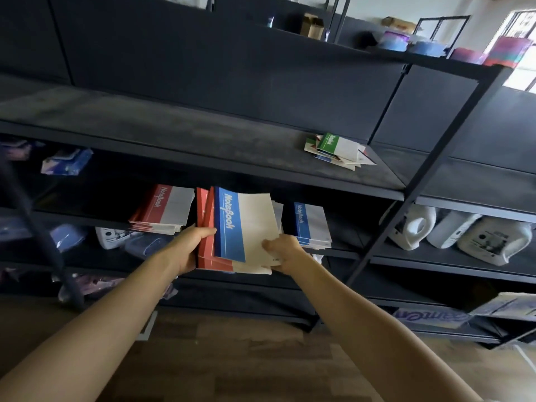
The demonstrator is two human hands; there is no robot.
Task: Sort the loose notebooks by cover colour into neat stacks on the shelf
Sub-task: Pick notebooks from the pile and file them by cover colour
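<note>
In the head view, at centre frame, our left hand (190, 249) gripped the left edge of a handful of notebooks, fingers curled round the red notebooks (206, 236) underneath. Our right hand (285, 250) pinched the lower right corner of the blue notebook (232, 224) on top. Behind them, a red stack (164, 210) lay left and a blue stack (313, 224) right. On the black shelf (174, 132) above, right of centre, sat a loose pile topped by a green notebook (333, 146). White jugs (452, 230) stood at the right.
</note>
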